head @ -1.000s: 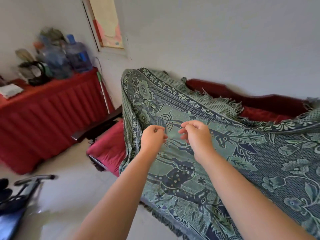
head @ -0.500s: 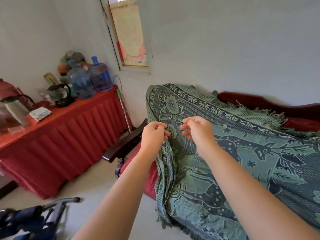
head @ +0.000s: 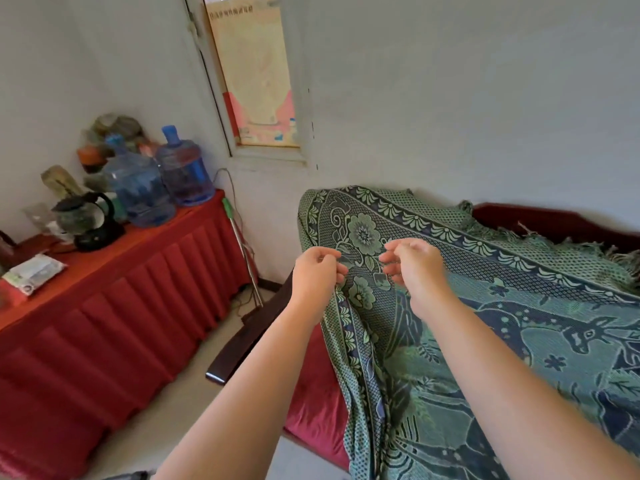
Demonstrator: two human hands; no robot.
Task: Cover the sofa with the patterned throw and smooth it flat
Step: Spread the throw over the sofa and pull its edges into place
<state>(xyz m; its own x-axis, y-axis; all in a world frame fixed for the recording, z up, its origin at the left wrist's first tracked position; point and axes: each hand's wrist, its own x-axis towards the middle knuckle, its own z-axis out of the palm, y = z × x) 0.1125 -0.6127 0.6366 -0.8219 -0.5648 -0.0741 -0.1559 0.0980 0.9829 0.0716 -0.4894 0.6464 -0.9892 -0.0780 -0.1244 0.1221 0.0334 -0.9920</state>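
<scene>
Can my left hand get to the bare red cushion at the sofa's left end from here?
Probably yes. The left hand sits just above the red cushion, with only the throw's hanging edge beside it.

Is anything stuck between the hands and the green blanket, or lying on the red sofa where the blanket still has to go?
Nothing visible. The left hand and right hand are right at the patterned throw. The uncovered red seat cushion beside it looks bare.

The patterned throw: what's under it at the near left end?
Beside the throw, red seat cushion and a dark wooden armrest show uncovered. Everything beneath the cloth itself is hidden.
</scene>
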